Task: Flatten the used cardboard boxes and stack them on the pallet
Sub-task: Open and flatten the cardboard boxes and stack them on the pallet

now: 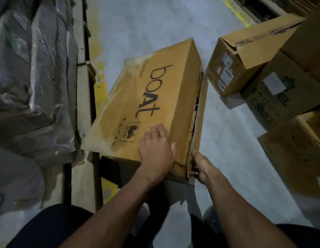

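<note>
While my left hand (156, 151) lies flat on the box (152, 104) — long axis toward upper right — right hand (203, 167) pinches its lower-right flap edge.

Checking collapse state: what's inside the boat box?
Not visible. The boat box shows only a dark gap along its right side, where the right hand grips a flap edge. The left hand rests flat on top.

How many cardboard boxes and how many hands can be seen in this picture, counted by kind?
Cardboard box with the printed word, under the hands: 1
Other cardboard boxes at the right: 4
Hands, left hand and right hand: 2
Total: 7
</note>
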Action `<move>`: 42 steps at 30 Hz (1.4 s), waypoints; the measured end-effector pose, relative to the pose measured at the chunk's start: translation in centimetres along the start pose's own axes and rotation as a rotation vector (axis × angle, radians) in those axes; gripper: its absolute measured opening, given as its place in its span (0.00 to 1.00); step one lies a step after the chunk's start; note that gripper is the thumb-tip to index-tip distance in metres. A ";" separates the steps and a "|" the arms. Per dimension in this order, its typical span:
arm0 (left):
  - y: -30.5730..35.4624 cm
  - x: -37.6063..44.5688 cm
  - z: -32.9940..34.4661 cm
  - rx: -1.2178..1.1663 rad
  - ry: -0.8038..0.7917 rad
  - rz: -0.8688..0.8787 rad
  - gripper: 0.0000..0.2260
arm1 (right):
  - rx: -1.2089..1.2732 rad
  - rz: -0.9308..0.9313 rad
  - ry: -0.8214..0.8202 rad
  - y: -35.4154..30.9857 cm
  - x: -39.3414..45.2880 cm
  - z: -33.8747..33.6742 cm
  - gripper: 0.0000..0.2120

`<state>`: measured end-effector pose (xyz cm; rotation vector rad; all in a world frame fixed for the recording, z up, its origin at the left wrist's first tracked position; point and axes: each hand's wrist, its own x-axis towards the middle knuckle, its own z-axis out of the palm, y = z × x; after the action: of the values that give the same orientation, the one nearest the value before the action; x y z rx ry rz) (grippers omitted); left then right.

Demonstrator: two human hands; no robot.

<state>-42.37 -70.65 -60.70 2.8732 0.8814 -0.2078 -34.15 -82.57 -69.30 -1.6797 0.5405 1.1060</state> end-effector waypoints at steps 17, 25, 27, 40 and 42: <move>-3.2 2.9 6.6 -0.341 -0.118 -0.083 0.37 | -0.087 -0.281 0.372 -1.5 -1.0 -3.2 0.23; -6.5 4.4 6.5 -1.191 -0.447 -0.255 0.20 | -0.156 -0.298 0.422 -0.7 -0.2 -3.4 0.23; -6.4 4.3 6.4 -1.229 -0.454 -0.225 0.17 | -0.156 -0.295 0.425 -0.7 0.0 -3.6 0.23; -4.1 4.6 -3.8 -0.419 -0.161 -0.155 0.31 | 0.161 -0.203 0.021 -3.1 0.5 -2.2 0.15; -2.8 3.4 -2.9 -0.388 -0.156 -0.206 0.27 | 0.050 -0.171 0.054 -2.5 1.5 -1.5 0.19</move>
<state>-40.91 -66.01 -58.61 2.3783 1.0541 -0.2459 -30.84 -82.76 -69.22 -1.6826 0.4460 0.9194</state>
